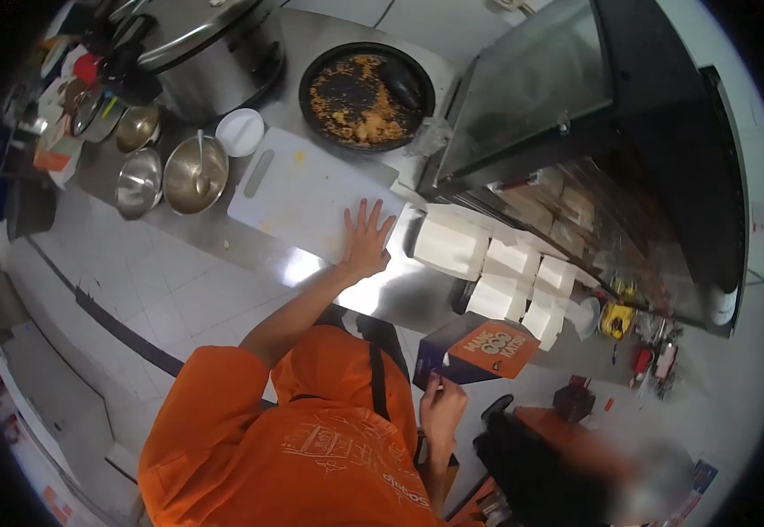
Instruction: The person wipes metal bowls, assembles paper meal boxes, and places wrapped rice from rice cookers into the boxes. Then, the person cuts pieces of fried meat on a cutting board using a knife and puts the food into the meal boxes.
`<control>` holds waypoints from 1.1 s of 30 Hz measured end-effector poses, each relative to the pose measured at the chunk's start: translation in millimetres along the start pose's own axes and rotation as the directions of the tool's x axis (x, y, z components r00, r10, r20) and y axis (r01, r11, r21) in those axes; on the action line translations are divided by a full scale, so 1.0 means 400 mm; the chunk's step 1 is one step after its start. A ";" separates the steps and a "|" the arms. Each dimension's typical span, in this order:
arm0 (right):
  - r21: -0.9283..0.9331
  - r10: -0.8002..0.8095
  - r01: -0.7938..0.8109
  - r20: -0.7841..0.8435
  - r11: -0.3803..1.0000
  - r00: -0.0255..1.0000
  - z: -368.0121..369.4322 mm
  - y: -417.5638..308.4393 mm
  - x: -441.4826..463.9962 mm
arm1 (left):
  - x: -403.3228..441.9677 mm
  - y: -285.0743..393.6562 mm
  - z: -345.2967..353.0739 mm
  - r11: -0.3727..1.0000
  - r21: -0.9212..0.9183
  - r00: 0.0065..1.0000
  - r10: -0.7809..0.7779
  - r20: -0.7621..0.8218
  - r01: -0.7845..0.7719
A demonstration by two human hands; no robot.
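My left hand lies flat with its fingers spread on the right end of a white cutting board. There is nothing in it. Low at my right side, my right hand pinches the lower edge of an orange and purple printed food box. Beyond that box, several open white paper boxes stand along the counter, their insides facing up. A few yellow crumbs dot the board.
Behind the board is a black pan holding orange-brown crumbs. Metal bowls, a white lid and a large steel pot are on the left. A glass-fronted cabinet borders the right. Another person is at lower right.
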State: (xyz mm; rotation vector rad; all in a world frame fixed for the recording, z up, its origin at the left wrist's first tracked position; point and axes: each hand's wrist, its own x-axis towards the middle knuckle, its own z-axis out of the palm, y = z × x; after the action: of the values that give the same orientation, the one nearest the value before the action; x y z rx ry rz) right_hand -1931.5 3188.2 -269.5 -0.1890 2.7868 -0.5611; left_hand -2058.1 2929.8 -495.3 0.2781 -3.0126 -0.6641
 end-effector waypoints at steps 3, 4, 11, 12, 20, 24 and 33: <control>0.119 -0.182 0.183 -0.021 0.976 0.983 0.001 -0.090 0.005 | 0.007 -0.057 -0.013 1.000 0.023 0.999 0.007 -0.041 -0.006; 0.167 -0.252 0.256 -0.048 0.952 0.967 0.004 -0.112 0.010 | 0.011 -0.074 -0.022 0.999 0.051 0.999 0.004 -0.035 -0.002; 0.142 -0.545 0.530 0.094 0.836 0.833 0.076 -0.160 0.080 | -0.137 -0.245 -0.104 0.959 -0.282 0.801 -0.194 -0.566 0.033; 0.116 -0.569 0.558 0.116 0.822 0.814 0.094 -0.151 0.094 | -0.194 -0.264 -0.147 0.959 -0.207 0.588 -0.281 -0.759 0.192; 0.243 -0.654 0.614 0.143 0.751 0.743 0.317 -0.196 0.183 | -0.489 -0.623 -0.307 -0.118 -0.982 -0.034 -0.992 0.124 -0.146; 0.333 -0.588 0.512 0.189 0.792 0.787 0.439 -0.263 0.238 | -0.500 -0.759 -0.335 -0.173 -0.963 0.295 -0.949 0.108 -0.205; 0.139 -0.397 0.399 -0.044 0.906 0.917 0.636 -0.410 0.356 | -0.580 -0.821 -0.393 -0.082 -0.987 0.195 -0.975 0.108 0.137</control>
State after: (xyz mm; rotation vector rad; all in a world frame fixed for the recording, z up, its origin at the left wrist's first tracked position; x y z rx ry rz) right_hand -1976.9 2920.7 -465.2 -0.7370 2.7141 -0.8588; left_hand -1763.1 2614.5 -492.0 1.5901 -0.9686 -1.6168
